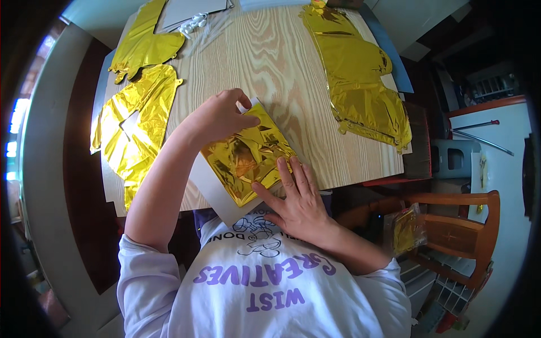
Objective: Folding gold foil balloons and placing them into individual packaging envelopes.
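Observation:
A folded gold foil balloon point(245, 163) lies on a pale card point(216, 194), tilted at the table's front edge close to my body. My left hand point(222, 115) reaches over its far end. Its fingers are curled at the card's far edge, the thumb resting on the foil; what the fingertips grip is partly hidden. Flat against the near right side of the foil is my right hand point(298, 194), fingers stretched and spread. The foil is creased and shiny, with the card showing along its left and near sides.
Flat gold foil balloons lie at the left point(138, 115) and right point(358, 73) of the wooden table point(259, 45). Small white pieces point(194, 23) and clear strips sit at the back left. A wooden chair point(456, 228) with a bagged gold foil point(407, 230) stands at right.

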### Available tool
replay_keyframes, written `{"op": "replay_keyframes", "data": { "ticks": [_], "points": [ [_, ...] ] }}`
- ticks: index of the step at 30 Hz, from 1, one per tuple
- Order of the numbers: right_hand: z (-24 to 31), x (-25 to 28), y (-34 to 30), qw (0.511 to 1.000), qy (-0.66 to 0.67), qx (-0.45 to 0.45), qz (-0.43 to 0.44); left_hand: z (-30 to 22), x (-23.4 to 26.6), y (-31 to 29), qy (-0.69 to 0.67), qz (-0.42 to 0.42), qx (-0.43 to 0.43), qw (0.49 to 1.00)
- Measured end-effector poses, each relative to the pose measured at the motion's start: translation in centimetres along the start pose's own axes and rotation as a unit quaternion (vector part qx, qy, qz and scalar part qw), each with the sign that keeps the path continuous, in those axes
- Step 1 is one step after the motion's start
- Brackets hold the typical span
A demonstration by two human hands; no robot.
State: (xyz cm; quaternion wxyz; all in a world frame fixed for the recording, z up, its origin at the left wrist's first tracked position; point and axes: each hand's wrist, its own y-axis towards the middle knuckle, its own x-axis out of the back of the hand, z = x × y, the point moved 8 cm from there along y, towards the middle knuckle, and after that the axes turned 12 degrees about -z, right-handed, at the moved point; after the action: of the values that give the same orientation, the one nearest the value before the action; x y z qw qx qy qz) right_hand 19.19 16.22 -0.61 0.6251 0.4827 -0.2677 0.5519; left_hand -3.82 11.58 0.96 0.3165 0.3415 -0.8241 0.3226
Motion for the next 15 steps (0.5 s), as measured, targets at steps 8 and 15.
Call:
{"op": "replay_keyframes", "data": {
  "ticks": [8,15],
  "points": [
    [-0.1,0.2,0.0,1.0,0.014,0.01,0.006,-0.1,-0.3,0.0,0.024,-0.026,-0.007,0.999],
    [-0.4,0.6,0.3,1.0,0.024,0.002,0.006,-0.5,-0.1,-0.9,0.061,-0.111,-0.048,0.991]
  ]
}}
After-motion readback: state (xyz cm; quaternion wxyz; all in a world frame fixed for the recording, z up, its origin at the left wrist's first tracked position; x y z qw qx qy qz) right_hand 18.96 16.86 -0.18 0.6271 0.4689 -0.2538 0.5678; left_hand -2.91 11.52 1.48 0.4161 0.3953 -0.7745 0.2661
